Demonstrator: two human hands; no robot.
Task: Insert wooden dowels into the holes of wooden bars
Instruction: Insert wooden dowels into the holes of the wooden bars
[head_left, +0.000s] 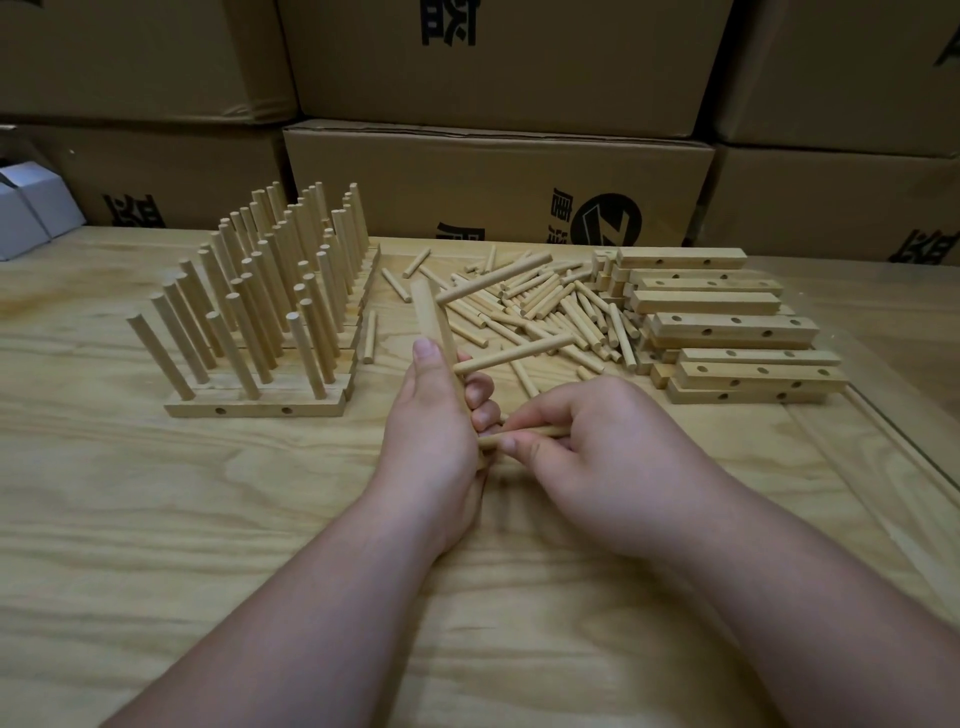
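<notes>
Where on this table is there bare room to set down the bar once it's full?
Bare wood lies in front of the finished bars at near left, and on the table near right below the stacked bars. The middle is crowded with loose dowels.

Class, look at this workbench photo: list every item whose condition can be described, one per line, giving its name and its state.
Left hand: grip around an upright wooden bar with two dowels already in.
Right hand: pinches a third round wooden dowel, its tip at the bar.
Finished light wooden bars: flat, dowels standing.
Loose short dowels: scattered pile.
Empty drilled bars: stacked, holes unfilled.
Brown cardboard boxes: closed.
</notes>
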